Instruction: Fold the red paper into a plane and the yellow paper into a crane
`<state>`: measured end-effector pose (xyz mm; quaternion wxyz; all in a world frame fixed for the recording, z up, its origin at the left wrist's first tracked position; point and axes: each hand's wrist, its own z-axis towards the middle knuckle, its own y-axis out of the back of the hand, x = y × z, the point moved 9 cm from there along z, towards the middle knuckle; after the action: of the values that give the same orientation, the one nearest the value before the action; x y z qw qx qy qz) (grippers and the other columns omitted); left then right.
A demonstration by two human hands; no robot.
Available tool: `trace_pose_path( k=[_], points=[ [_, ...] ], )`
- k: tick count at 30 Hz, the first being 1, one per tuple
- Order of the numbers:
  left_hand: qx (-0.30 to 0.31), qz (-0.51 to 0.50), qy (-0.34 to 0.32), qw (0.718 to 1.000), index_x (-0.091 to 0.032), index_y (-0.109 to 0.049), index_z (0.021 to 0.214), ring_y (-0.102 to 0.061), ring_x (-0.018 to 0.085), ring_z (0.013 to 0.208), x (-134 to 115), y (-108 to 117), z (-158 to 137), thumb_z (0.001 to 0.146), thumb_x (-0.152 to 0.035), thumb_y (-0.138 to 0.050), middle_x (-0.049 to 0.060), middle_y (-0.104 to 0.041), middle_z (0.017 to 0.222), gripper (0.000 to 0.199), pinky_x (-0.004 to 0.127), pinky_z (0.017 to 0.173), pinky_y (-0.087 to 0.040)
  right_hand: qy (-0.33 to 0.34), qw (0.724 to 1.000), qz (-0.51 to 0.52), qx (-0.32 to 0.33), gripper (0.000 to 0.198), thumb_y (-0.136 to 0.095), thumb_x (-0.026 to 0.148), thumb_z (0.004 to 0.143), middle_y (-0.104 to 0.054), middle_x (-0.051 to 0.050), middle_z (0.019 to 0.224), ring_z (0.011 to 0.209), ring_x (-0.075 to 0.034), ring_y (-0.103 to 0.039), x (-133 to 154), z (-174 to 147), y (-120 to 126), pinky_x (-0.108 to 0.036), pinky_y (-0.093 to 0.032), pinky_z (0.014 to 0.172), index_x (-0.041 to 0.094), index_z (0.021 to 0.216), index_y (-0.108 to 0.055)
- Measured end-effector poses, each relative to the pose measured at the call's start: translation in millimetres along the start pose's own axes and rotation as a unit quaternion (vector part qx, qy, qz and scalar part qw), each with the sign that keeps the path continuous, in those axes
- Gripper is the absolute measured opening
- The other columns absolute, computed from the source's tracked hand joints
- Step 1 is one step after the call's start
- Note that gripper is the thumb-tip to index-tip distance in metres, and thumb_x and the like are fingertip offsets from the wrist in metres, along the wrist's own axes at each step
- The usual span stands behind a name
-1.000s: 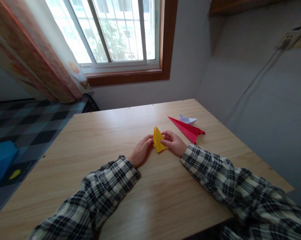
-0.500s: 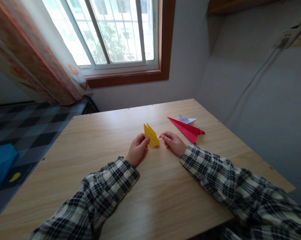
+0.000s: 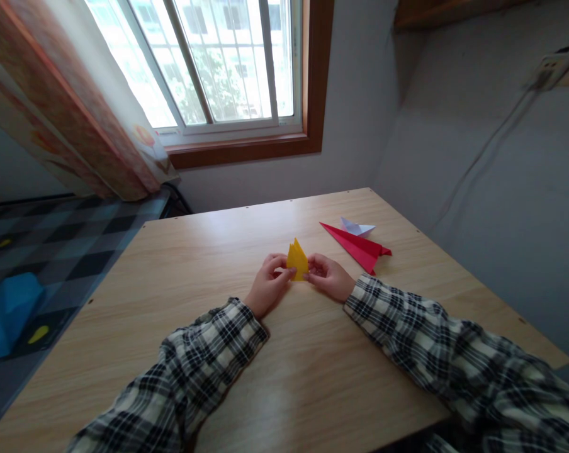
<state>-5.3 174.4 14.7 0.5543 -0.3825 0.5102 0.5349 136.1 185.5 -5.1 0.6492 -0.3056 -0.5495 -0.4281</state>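
A small folded yellow paper [image 3: 296, 259] stands upright just over the wooden table [image 3: 218, 251], its pointed tips upward. My left hand [image 3: 269, 283] pinches its left side, thumb on the near face. At the right edge, my right hand [image 3: 330, 277] grips the paper between thumb and fingers. To the right of that hand lies a red paper plane [image 3: 355, 245], its nose pointing to the far left. Behind the plane sits a small white paper boat [image 3: 357, 228]. The far face of the yellow paper is hidden.
A checked surface [image 3: 100, 217] adjoins the table on the left, bearing a blue folded paper [image 3: 11, 311]. A curtain [image 3: 77, 94] hangs beside the window [image 3: 218, 69]. On the right wall, a cable [image 3: 483, 151] runs down from a socket [image 3: 549, 69].
The yellow paper has turned and shifted slightly right, showing a narrower face. My right hand, beside its edge before, now holds it. The view has shifted a little.
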Motion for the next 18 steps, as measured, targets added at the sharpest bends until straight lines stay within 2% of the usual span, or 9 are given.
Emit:
trace_pose_path(
  k=[3,8,13,18],
  points=[
    [0.007,-0.034,0.019,0.999,-0.02,-0.065,0.103,-0.06,0.02,0.097,6,-4,0,0.079,-0.036,-0.075,0.006,-0.061,0.109,0.03,0.03,0.081,-0.052,0.0,1.0,0.022,-0.001,0.033,-0.073,0.043,0.081,-0.063,-0.001,0.087,0.073,-0.015,-0.058,-3,1,0,-0.028,-0.046,0.066,0.02,0.101,-0.063],
    [0.031,-0.106,0.044,0.993,-0.021,-0.05,0.124,-0.062,0.015,0.082,13,-9,-1,0.08,-0.036,-0.077,0.002,-0.065,0.096,0.054,0.029,0.076,-0.049,-0.03,0.997,0.072,-0.007,0.036,-0.076,0.042,0.078,-0.067,-0.001,0.086,0.073,-0.014,-0.061,-11,3,3,-0.027,-0.049,0.066,0.019,0.101,-0.063],
    [0.025,-0.126,0.064,0.99,-0.02,-0.05,0.128,-0.06,0.013,0.075,13,-7,-2,0.08,-0.035,-0.077,-0.002,-0.063,0.083,0.057,0.025,0.068,-0.046,-0.046,0.994,0.102,0.007,0.037,-0.075,0.046,0.08,-0.07,-0.004,0.094,0.078,-0.015,-0.064,-10,4,3,-0.027,-0.052,0.067,0.019,0.103,-0.065],
    [0.001,-0.148,0.073,0.986,-0.02,-0.051,0.127,-0.062,0.014,0.076,15,-3,-2,0.08,-0.034,-0.076,-0.001,-0.064,0.084,0.055,0.024,0.066,-0.045,-0.026,0.996,0.081,0.018,0.039,-0.07,0.048,0.085,-0.068,-0.002,0.084,0.067,-0.013,-0.061,-6,4,3,-0.028,-0.051,0.065,0.017,0.109,-0.068]
  ],
)
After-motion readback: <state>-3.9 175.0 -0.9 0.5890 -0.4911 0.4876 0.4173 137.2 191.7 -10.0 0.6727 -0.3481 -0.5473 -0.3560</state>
